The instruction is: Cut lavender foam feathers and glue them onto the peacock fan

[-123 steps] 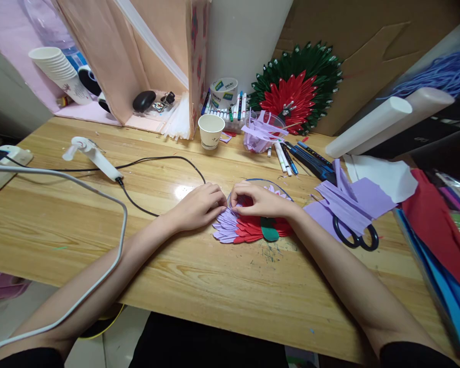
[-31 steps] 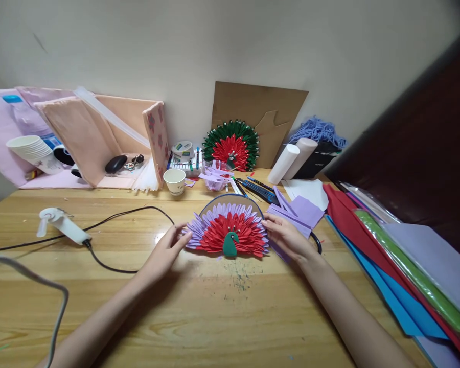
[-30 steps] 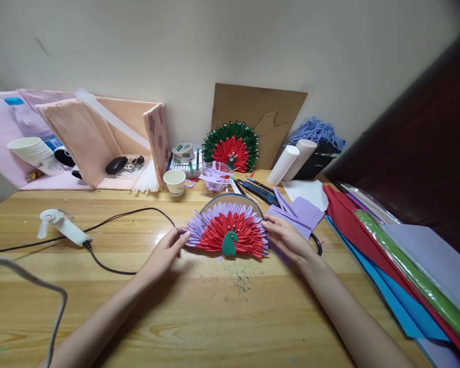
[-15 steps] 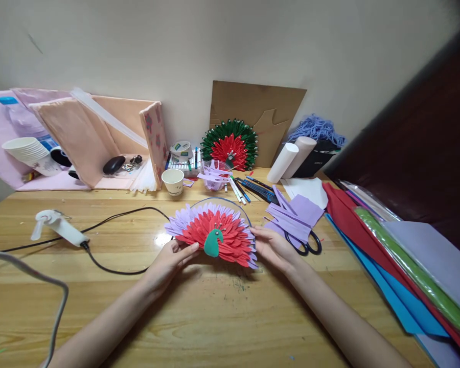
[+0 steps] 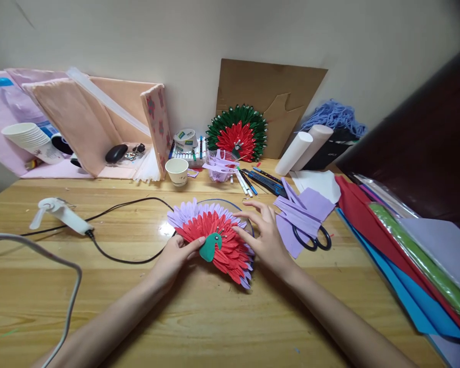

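Note:
A paper peacock [image 5: 230, 240] with a green head and fanned red and lavender petals is held tilted over the table. My left hand [image 5: 178, 255] grips its left side, thumb on top beside the green body and the other fingers hidden beneath. My right hand [image 5: 266, 235] is over the fan's right edge with its fingers spread, the tips at or just above the red and lavender petals; I cannot tell whether they touch. A round backing with a blue rim shows partly behind the petals. To the right of that hand lie lavender paper pieces [image 5: 304, 207] and black-handled scissors [image 5: 312, 239].
A white glue gun [image 5: 67, 217] and its black cord lie at left. Behind stand a paper cup [image 5: 177, 172], a bowl of lavender strips [image 5: 220, 166], markers [image 5: 243, 181] and a green-and-red peacock [image 5: 237, 135] against cardboard [image 5: 245, 84]. Coloured sheets [image 5: 402, 276] line the right edge. A grey cable [image 5: 74, 291] crosses front left.
My right hand has let go of the fan's right edge and come up over the petals with fingers spread. The peacock has turned, its right side lower. The camera view has shifted slightly.

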{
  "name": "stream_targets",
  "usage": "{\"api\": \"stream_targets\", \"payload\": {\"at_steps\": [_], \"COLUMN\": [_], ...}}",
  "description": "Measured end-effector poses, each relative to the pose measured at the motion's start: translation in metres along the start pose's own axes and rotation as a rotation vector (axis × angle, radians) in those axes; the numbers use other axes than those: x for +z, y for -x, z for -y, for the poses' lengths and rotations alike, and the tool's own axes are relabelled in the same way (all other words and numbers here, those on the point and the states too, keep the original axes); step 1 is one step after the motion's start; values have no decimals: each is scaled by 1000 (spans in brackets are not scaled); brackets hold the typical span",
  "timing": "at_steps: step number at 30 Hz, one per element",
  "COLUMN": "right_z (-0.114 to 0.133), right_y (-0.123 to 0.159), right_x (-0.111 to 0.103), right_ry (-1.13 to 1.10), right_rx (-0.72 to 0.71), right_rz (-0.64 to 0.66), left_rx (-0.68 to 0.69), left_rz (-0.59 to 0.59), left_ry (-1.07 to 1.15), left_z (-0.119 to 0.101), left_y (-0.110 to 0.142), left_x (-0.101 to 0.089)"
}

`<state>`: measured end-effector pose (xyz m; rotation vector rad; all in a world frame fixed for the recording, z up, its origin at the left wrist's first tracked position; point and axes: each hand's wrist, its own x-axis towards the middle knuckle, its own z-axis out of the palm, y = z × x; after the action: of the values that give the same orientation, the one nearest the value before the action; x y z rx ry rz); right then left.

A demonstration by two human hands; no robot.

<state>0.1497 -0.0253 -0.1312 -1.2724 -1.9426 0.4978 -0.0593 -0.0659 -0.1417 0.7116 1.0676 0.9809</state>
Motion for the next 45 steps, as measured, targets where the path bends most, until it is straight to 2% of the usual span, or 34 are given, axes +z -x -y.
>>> {"api": "stream_targets", "payload": {"at_steps": [7,14,18,22,27,35,40,45], "right_z": [3,4,5,4,7,2,6,18], "right_y": [-30,-42,-45,-46,-45,-54,-68,-87], "right_x": [19,21,23,22,20,9,15,30], "right_ry": [50,16,31,42,56,100,-28,-167], "right_rx": [-33,-13,-8,-43,-86,-22,-30,16], "right_rz": [70,171,155,113,139,-4,124,364], "left_rx": [38,77,103,110,110,110,136,136], "left_rz": [-41,-41,-10,-30,-17,-14,23,52], "left_ry": [-99,-211,-204,-185,-211,-184,-226,-290], "left_z": [6,0,0,1,1,2,1,-2], "left_y": [-2,1,1,0,1,0,0,3], "left_x": [-4,-2,-1,-2,-2,-2,-3,0]}}
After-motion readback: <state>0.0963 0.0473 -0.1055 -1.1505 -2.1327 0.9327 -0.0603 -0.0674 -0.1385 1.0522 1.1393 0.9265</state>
